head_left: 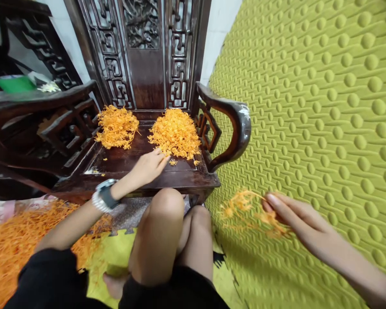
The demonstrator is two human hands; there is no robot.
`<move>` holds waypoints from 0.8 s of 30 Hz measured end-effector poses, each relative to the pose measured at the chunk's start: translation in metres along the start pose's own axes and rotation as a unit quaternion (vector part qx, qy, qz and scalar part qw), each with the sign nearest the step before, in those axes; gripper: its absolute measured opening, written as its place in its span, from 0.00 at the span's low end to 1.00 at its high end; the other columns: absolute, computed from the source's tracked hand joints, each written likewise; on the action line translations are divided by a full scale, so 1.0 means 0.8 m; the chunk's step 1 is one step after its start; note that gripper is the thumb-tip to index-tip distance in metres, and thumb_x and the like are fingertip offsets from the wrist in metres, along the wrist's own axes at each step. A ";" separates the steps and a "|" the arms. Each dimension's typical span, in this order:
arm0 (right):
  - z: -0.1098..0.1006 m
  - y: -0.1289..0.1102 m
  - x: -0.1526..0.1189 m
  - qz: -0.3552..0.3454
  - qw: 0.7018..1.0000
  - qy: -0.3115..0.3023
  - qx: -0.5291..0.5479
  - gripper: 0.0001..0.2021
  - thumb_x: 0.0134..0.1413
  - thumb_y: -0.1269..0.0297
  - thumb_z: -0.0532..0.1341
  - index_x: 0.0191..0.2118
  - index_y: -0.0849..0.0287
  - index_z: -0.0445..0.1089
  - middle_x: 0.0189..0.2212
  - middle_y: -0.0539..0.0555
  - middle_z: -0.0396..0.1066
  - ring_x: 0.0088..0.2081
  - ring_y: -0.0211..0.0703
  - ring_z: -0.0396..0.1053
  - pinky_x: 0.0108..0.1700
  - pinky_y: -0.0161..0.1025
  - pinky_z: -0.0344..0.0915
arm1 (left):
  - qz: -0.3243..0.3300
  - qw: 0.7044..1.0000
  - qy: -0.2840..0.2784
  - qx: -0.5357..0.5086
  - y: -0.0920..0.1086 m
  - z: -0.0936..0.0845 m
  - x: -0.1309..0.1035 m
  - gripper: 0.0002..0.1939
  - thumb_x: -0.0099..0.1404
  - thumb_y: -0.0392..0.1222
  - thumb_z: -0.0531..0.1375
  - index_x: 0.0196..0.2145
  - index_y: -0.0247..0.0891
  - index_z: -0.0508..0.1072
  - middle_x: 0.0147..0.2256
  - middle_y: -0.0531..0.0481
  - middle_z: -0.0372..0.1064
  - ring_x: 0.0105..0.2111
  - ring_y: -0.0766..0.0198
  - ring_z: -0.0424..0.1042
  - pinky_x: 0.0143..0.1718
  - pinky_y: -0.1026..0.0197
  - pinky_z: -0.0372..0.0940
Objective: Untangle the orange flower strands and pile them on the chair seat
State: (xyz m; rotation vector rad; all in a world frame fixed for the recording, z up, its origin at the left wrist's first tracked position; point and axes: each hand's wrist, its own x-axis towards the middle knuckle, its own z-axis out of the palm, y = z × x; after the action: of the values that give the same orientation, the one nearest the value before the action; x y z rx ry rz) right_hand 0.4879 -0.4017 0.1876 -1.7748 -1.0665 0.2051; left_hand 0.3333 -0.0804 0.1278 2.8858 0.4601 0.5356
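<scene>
A dark carved wooden chair (pixel 125 161) bears two heaps of orange plastic pieces on its seat: a looser heap (pixel 117 126) at left and a denser heap (pixel 176 132) at right. My left hand (pixel 151 165) reaches over the seat's front, fingers bent together at the near edge of the right heap; what they hold, if anything, is too small to name. Off to the right, my right hand (pixel 284 210) pinches a bunch of orange stringy pieces (pixel 241 204), which hang blurred in front of the yellow-green mat.
A large pile of orange strands (pixel 28 244) lies on the floor at lower left. The yellow-green bumpy mat (pixel 309 107) fills the right side. A curved armrest (pixel 241 124) juts out at the seat's right. A green item (pixel 14 83) is at far left.
</scene>
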 end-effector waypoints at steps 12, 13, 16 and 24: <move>0.029 -0.001 0.011 0.143 0.973 -0.165 0.078 0.14 0.59 0.52 0.58 0.31 0.58 0.67 0.25 0.50 0.64 0.28 0.35 0.63 0.31 0.32 0.63 | -0.019 0.995 0.011 -0.100 0.034 0.103 0.093 0.26 0.63 0.31 0.51 0.59 0.30 0.60 0.65 0.36 0.48 0.67 0.46 0.42 0.66 0.40 0.40; 0.030 -0.001 0.012 0.125 0.975 -0.175 0.061 0.14 0.60 0.53 0.57 0.31 0.58 0.67 0.25 0.50 0.64 0.28 0.35 0.63 0.30 0.32 0.62 | -0.003 0.984 0.031 -0.173 0.043 0.092 0.090 0.24 0.64 0.34 0.50 0.58 0.32 0.61 0.65 0.37 0.50 0.66 0.48 0.44 0.66 0.42 0.41; 0.036 -0.004 0.016 0.047 0.983 -0.179 -0.010 0.13 0.62 0.56 0.55 0.32 0.58 0.68 0.25 0.49 0.66 0.27 0.35 0.65 0.30 0.32 0.62 | 0.106 0.856 -0.060 -0.503 0.084 0.048 0.066 0.23 0.70 0.48 0.46 0.59 0.40 0.58 0.61 0.40 0.58 0.60 0.53 0.59 0.59 0.46 0.58; 0.038 -0.026 0.001 -0.023 0.980 -0.160 -0.113 0.06 0.65 0.61 0.53 0.37 0.57 0.59 0.22 0.46 0.65 0.20 0.32 0.61 0.22 0.30 0.56 | 0.151 0.792 -0.273 -0.525 0.152 -0.019 0.003 0.23 0.68 0.48 0.55 0.58 0.38 0.61 0.56 0.42 0.63 0.54 0.59 0.65 0.52 0.57 0.61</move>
State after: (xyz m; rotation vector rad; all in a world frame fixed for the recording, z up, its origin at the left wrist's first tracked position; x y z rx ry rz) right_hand 0.4593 -0.3790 0.1905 -1.9599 -1.4057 0.3616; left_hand 0.3620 -0.1918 0.1696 1.8468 -0.3307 -0.0645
